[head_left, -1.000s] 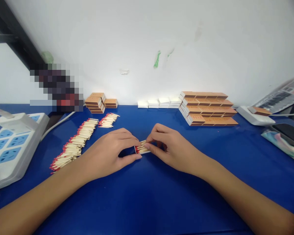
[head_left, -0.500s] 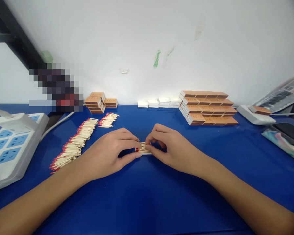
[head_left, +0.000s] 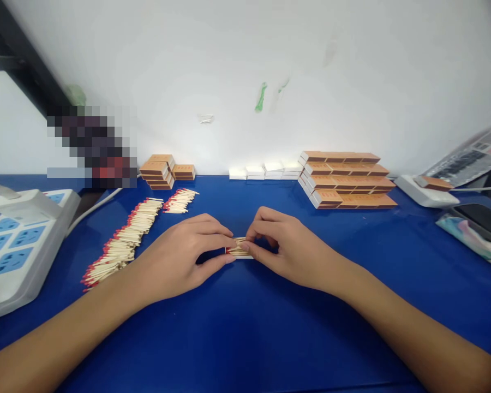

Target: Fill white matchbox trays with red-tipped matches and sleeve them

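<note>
A small white matchbox tray (head_left: pixel 238 249) filled with red-tipped matches lies on the blue table (head_left: pixel 245 322) between my hands. My left hand (head_left: pixel 184 254) pinches its left end with thumb and fingers. My right hand (head_left: pixel 286 245) holds the right end, fingertips curled over the matches. Most of the tray is hidden by my fingers. A long row of loose matches (head_left: pixel 120 243) lies to the left of my left hand, with a smaller pile of matches (head_left: pixel 180 200) behind it.
Stacked orange matchboxes (head_left: pixel 346 180) stand at the back right, a smaller orange stack (head_left: pixel 163 170) at the back left, white inner trays (head_left: pixel 265 171) along the wall. A power strip (head_left: pixel 20 240) sits far left, a phone (head_left: pixel 480 221) and a calculator (head_left: pixel 466 164) far right.
My right hand has slid a little to the left, closing over the tray so less of the matches shows. My left hand has stayed in place.
</note>
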A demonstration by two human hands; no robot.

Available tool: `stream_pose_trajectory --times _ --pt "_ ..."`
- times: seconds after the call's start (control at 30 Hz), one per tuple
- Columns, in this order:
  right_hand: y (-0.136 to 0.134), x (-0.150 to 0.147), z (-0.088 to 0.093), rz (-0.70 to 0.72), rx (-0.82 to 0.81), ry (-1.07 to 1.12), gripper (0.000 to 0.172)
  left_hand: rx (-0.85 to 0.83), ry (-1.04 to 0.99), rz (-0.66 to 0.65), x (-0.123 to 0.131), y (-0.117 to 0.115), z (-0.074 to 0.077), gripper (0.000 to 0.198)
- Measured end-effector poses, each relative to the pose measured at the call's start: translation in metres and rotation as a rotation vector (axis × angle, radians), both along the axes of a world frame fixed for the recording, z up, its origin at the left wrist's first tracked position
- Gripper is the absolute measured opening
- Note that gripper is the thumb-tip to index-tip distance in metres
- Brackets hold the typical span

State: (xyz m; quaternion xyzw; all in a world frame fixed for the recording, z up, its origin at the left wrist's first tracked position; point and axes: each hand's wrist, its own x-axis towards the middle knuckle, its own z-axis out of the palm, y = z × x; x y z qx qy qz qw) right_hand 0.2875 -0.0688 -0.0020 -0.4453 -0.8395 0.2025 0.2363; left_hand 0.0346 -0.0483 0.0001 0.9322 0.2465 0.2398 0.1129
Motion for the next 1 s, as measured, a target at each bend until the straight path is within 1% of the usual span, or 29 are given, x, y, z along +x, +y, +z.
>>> stream_pose_trajectory --times 0.07,0.17,0.33,0.47,0.6,0.87,1.0 --pt "-0.0002 0.0000 0.0001 0.017 0.003 0.008 0.013 0.004 -0.005 -0.002 0.0004 0.0001 -0.0002 0.019" --pt "-0.0009 -0.0004 0.0009 0.023 0.004 0.010 0.011 -0.003 -0.001 0.001 0.0009 0.0001 0.0002 0.019" --pt "-0.0001 -0.0003 0.0009 0.010 -0.002 0.001 0.008 -0.022 0.014 0.005 0.0012 -0.0001 0.0001 0.020" --pt "0.0010 0.0006 -0.0001 -0.018 0.017 0.013 0.006 -0.042 0.014 0.003 0.0009 0.0003 0.0005 0.016" --pt "0.0007 0.0003 -0.0008 -0.012 0.015 0.017 0.006 -0.069 0.007 0.002 0.0005 0.0002 0.0017 0.013" --pt "-0.0006 0.0001 0.0025 0.018 0.014 0.003 0.004 -0.089 0.042 0.050 0.0011 -0.0010 0.0013 0.012" --pt "-0.0009 0.0001 0.0034 0.004 0.000 -0.015 0.003 -0.111 0.039 0.081 0.0012 -0.0013 0.0015 0.010"
